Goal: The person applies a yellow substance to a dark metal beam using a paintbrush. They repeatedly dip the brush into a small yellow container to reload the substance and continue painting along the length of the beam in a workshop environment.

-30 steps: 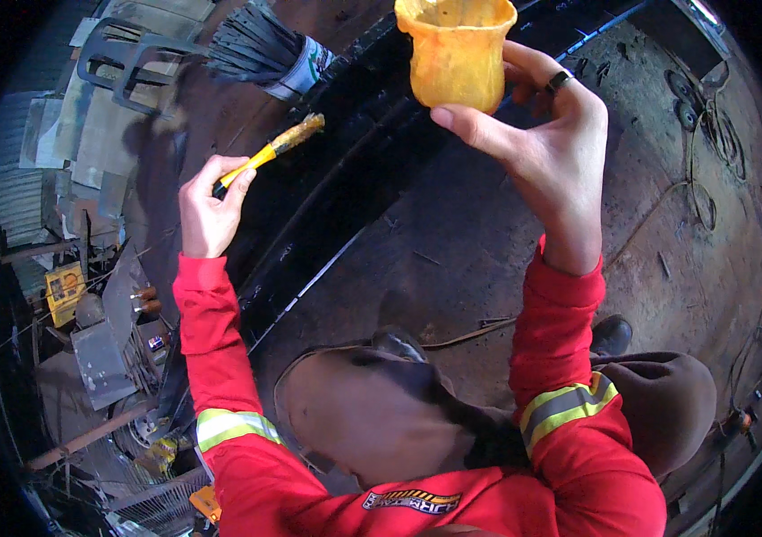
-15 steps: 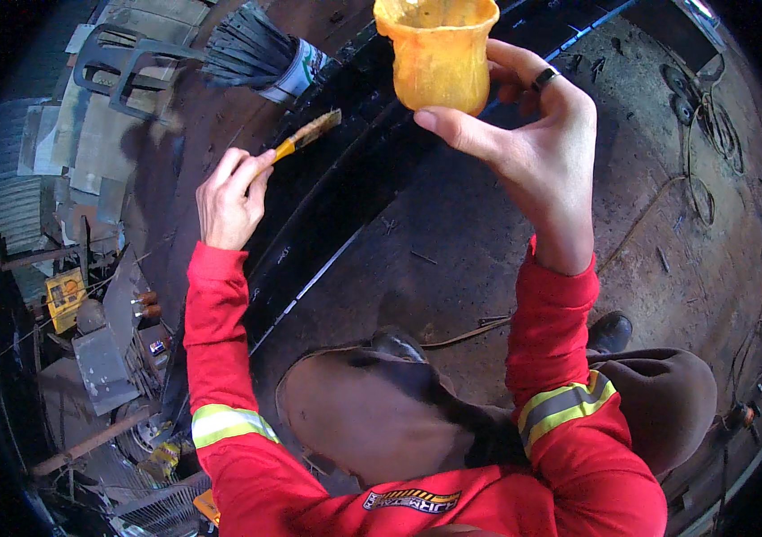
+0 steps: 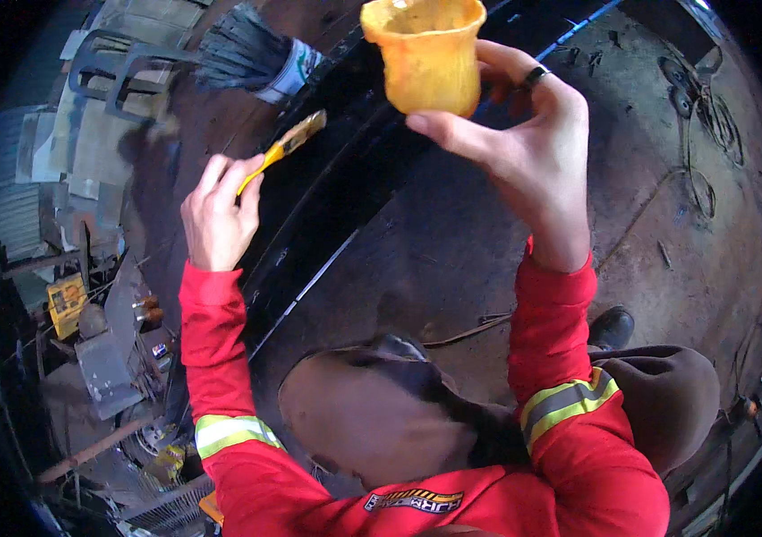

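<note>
In my left hand (image 3: 221, 215) is a paintbrush (image 3: 280, 150) with a yellow handle, its bristles pointing up and to the right. My right hand (image 3: 524, 148) grips a translucent yellow-orange cup (image 3: 432, 67) with a wavy, uneven rim, thumb on the near side and the other fingers partly hidden behind it. The cup is held upright, its top close to the upper edge of the picture. Below the brush and cup runs a long black metal beam (image 3: 309, 192), slanting from lower left to upper right. The bristles appear to be apart from both the beam and the cup.
A white bucket (image 3: 289, 73) full of dark rods stands beyond the beam, beside a grey frame with openings (image 3: 121, 76). Scrap metal and a yellow box (image 3: 68, 304) lie at left. Coiled cable (image 3: 716, 125) rests on the floor at right. My knees are bent below.
My left hand has drawn slightly back and left, and the brush now tilts more steeply upward. The cup in my right hand has shifted a little to the left.
</note>
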`<state>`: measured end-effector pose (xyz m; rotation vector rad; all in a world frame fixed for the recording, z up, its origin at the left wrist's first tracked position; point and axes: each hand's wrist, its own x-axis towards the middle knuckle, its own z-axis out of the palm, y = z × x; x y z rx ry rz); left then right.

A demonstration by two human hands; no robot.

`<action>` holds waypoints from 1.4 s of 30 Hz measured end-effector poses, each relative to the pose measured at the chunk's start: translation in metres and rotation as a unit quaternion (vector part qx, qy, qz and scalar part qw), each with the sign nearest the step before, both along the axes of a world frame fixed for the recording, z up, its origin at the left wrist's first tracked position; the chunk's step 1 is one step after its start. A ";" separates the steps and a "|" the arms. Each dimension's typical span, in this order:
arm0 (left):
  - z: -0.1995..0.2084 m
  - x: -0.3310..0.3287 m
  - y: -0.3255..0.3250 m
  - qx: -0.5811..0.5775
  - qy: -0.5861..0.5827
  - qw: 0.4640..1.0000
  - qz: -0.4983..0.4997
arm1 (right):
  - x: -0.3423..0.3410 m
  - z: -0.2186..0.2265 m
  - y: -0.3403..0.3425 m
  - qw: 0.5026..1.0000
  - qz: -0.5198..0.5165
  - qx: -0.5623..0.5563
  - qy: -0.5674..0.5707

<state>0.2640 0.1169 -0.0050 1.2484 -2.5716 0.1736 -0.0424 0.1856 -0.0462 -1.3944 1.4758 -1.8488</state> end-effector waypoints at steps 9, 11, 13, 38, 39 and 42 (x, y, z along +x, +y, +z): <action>-0.004 -0.025 0.002 -0.014 -0.002 1.000 0.007 | 0.001 -0.002 -0.001 1.000 0.020 0.004 0.024; -0.007 -0.031 -0.002 -0.006 -0.046 0.999 0.011 | -0.003 -0.001 0.000 0.999 0.025 0.021 0.029; -0.008 -0.022 0.001 0.001 -0.062 0.998 0.027 | 0.000 0.006 0.000 1.000 0.014 0.003 0.023; 0.004 0.014 -0.005 0.010 0.019 0.999 0.035 | 0.007 0.008 0.004 0.998 0.018 0.014 0.050; 0.002 0.019 -0.005 0.012 0.003 0.999 0.031 | 0.008 0.005 0.003 0.999 0.025 0.012 0.032; 0.004 0.038 0.000 0.009 -0.053 0.998 0.023 | 0.008 -0.002 -0.001 0.999 0.037 0.002 -0.002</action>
